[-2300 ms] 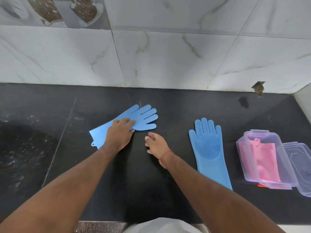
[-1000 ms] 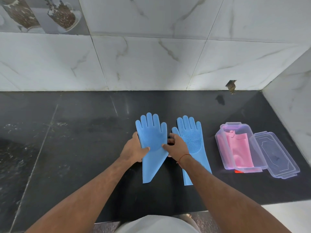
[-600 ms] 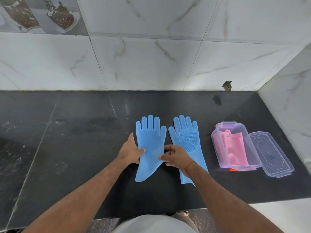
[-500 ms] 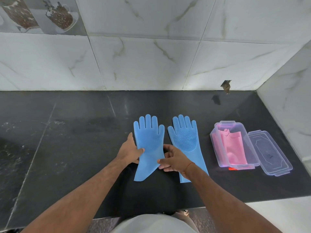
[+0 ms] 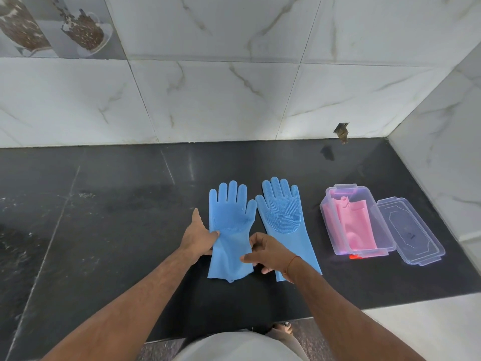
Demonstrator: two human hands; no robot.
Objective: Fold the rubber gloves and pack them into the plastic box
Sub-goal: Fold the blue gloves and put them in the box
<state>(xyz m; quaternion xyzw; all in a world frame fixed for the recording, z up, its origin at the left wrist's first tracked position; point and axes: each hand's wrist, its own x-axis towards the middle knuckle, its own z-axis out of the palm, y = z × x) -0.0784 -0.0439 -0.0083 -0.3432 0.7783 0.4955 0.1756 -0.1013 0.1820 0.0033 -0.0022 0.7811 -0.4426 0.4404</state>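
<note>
Nearest, two bare forearms reach from 6 o'clock over the dark bench (image 5: 104,230). The left hand (image 5: 196,237) lies against the left edge of the left blue glove (image 5: 230,230), thumb laid on the rubber, fingers loose; whether it pinches the edge cannot be told. The right hand (image 5: 268,252) has its grip half curled at that glove's right edge near the cuff, fingertips touching the rubber, and it covers part of the right blue glove (image 5: 285,222), which lies just beside the first, bristled palm up. Both gloves lie flat and unfolded, fingers toward 12 o'clock. At 3 o'clock, well apart, the plastic box (image 5: 355,220) stands open with a pink glove (image 5: 356,225) inside, its clear lid (image 5: 411,234) touching its right side. Beyond is the marble tiled wall (image 5: 221,100).
</note>
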